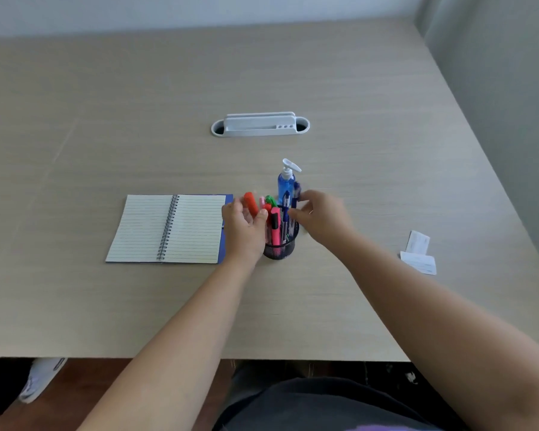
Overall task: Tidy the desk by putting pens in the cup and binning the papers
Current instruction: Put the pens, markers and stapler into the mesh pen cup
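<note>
My forearms run up from the near tabletop (pixel 293 306) edge to the mesh cup (pixel 280 247). Left hand (pixel 245 225) closed on an orange marker (pixel 250 203), tip toward the cup mouth. Right hand (pixel 319 214) pinching a blue pen (pixel 296 194) over the rim; blurred, so the grip is a guess. Cup already holds pink, green and blue pens. Step: loading pens. Next: drop both straight in, then go for the papers (pixel 418 253) lying well right. No bin in view. Open notebook (pixel 168 228) just left of the cup, sanitizer bottle (pixel 287 181) behind it.
</note>
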A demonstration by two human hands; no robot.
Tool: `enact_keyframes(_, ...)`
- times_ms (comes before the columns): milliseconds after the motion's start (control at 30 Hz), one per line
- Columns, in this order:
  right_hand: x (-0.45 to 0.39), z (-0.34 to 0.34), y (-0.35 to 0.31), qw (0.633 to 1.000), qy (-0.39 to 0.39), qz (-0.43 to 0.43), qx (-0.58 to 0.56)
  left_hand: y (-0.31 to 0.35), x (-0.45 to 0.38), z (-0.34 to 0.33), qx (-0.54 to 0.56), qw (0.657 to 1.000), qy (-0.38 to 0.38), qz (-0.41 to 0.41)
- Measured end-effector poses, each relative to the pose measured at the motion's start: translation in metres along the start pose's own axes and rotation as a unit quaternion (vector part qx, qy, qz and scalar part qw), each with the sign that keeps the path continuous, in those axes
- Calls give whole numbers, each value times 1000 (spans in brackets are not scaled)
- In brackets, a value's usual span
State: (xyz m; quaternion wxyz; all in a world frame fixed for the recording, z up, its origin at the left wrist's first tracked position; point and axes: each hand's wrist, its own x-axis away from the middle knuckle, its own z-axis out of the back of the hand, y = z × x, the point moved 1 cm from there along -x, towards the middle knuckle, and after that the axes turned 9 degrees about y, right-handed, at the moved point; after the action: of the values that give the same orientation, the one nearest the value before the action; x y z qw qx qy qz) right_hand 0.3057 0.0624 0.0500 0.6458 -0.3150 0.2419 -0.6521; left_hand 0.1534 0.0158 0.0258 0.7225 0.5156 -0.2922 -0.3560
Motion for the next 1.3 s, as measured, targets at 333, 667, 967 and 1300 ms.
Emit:
enact_keyframes(333, -43, 1, 65, 970, 47, -211, -108, -13, -5, 21, -18, 981, -165, 102)
enact_keyframes(667, -66, -34, 50, 971, -22, -234, -51, -16, -16, 23, -107, 948, -296, 45)
enact_keyframes(967, -34, -16, 57, 923, 31, -293, -248, -22, -23, 26, -129, 944, -301, 53)
enact_keyframes(1300, 53, -12, 31, 930, 107, -88, -341, -35, -24, 28, -102, 944, -303, 80)
